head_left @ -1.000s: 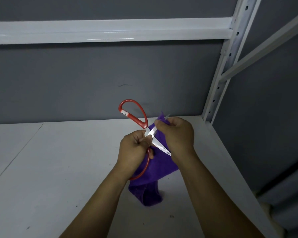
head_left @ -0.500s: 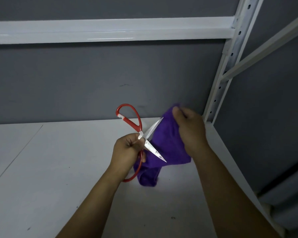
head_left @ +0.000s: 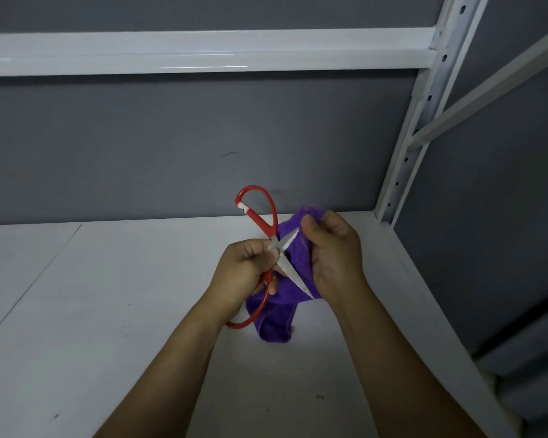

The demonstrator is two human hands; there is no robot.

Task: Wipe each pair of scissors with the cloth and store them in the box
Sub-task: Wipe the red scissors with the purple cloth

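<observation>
A pair of scissors with red loop handles (head_left: 260, 216) is held above the white shelf, blades spread apart. My left hand (head_left: 244, 273) grips it near the pivot, fingers curled round the lower handle. My right hand (head_left: 332, 257) holds a purple cloth (head_left: 298, 257) bunched round the upper blade's tip. The lower blade points down to the right across the cloth. The cloth's loose end hangs down toward the shelf. No box is in view.
The white shelf board (head_left: 92, 311) runs left and forward beneath my hands. A grey back wall (head_left: 171, 147) stands behind. A white perforated upright post (head_left: 415, 121) rises at the right corner, with a white beam (head_left: 203, 49) overhead.
My right hand has slid the cloth back in along the upper blade toward the pivot. The scissors tilted a little and moved slightly right with my left hand.
</observation>
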